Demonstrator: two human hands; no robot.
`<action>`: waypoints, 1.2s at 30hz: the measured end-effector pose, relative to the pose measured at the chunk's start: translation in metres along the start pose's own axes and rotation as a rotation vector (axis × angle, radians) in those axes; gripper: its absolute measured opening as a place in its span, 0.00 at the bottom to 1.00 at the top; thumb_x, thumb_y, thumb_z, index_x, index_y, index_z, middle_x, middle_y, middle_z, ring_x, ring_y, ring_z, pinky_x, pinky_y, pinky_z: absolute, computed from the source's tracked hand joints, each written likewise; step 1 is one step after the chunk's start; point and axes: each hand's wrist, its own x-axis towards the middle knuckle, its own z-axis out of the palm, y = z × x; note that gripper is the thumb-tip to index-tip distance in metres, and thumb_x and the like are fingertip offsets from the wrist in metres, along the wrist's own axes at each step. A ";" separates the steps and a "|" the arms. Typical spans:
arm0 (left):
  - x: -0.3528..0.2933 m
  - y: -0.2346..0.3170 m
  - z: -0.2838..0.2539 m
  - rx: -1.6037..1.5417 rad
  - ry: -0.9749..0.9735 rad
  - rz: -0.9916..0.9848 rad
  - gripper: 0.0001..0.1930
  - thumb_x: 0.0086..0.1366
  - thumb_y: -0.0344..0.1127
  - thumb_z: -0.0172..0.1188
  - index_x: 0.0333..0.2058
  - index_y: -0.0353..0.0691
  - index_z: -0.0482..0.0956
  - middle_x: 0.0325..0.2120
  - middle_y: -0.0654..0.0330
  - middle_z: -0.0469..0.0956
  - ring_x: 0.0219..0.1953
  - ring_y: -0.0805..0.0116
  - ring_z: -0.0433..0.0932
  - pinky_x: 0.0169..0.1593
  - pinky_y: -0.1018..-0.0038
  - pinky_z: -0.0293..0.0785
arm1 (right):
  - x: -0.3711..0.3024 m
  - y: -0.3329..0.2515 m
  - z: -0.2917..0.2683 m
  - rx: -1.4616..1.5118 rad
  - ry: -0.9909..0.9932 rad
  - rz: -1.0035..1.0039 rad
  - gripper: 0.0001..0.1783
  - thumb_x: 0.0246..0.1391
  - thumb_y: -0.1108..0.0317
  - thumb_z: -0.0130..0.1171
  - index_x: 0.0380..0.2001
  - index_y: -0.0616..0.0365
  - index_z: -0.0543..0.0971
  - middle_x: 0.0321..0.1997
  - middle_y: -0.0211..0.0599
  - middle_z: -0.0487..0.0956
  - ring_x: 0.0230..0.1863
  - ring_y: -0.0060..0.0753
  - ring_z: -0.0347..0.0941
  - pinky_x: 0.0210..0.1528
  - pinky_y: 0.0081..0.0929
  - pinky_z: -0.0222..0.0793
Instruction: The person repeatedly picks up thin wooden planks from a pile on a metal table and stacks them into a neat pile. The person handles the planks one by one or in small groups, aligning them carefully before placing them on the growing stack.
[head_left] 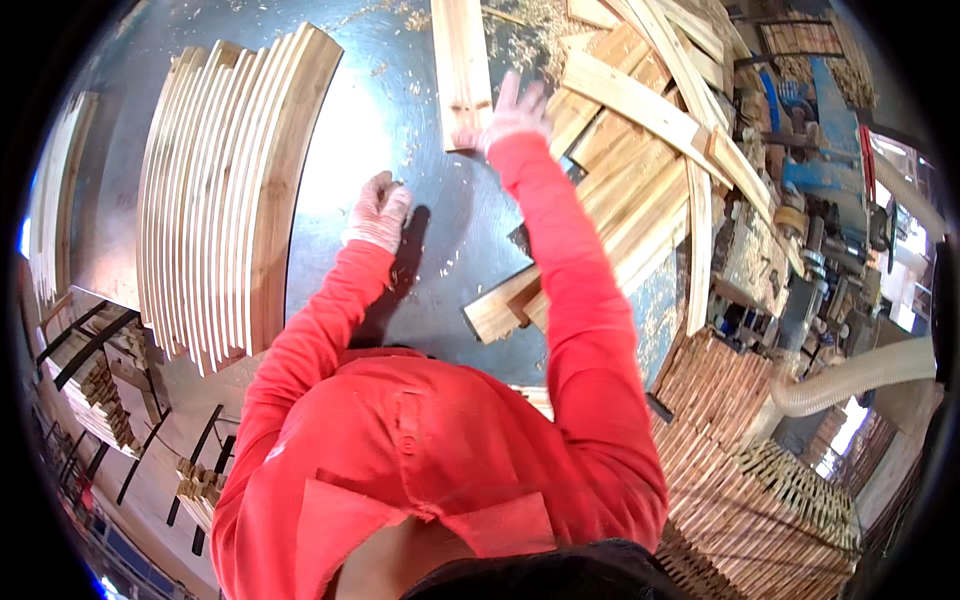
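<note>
A single wooden plank (462,70) lies lengthwise on the metal table (440,215), its near end beside my right hand (517,112). That hand wears a whitish glove, a little blurred, with fingers spread forward and the thumb side at the plank's right edge by its near end. My left hand (378,213), also gloved, hovers over the bare metal to the left of the plank. Its fingers are curled together, and nothing shows in them. Left of it stands a row of planks set on edge (235,190), side by side.
Loose boards (625,150) lie in a jumbled pile on the right, with wood shavings (535,40) around. Beyond them are blue machinery (830,130) and a ribbed hose (860,375). Stacked wood (740,440) stands at lower right; black rack bars (95,345) are at lower left.
</note>
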 end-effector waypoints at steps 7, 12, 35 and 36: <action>0.081 0.073 0.067 0.842 0.302 0.308 0.43 0.56 0.56 0.63 0.62 0.35 0.58 0.57 0.38 0.64 0.58 0.45 0.67 0.61 0.58 0.63 | 0.003 -0.031 0.076 0.279 -0.139 0.032 0.58 0.41 0.35 0.62 0.66 0.63 0.55 0.64 0.56 0.65 0.65 0.52 0.61 0.66 0.43 0.53; 0.139 0.100 0.091 1.466 0.351 -0.045 0.51 0.48 0.56 0.70 0.62 0.45 0.48 0.63 0.38 0.51 0.63 0.41 0.59 0.57 0.46 0.65 | -0.017 0.016 -0.030 0.255 -0.309 -0.764 0.38 0.44 0.49 0.65 0.57 0.56 0.71 0.61 0.46 0.71 0.64 0.45 0.65 0.67 0.41 0.55; -0.063 0.038 -0.152 1.552 0.655 0.510 0.34 0.56 0.40 0.65 0.60 0.37 0.65 0.47 0.42 0.75 0.45 0.43 0.77 0.45 0.60 0.77 | 0.050 0.050 0.004 1.443 -0.762 0.057 0.21 0.59 0.65 0.57 0.51 0.68 0.74 0.49 0.49 0.78 0.49 0.40 0.76 0.58 0.32 0.71; -0.053 0.050 -0.141 1.414 0.637 0.664 0.36 0.54 0.40 0.67 0.60 0.36 0.65 0.46 0.41 0.75 0.44 0.44 0.77 0.46 0.60 0.77 | 0.064 0.048 0.081 1.772 -0.673 0.147 0.23 0.57 0.65 0.60 0.51 0.69 0.74 0.51 0.49 0.77 0.51 0.39 0.75 0.57 0.31 0.71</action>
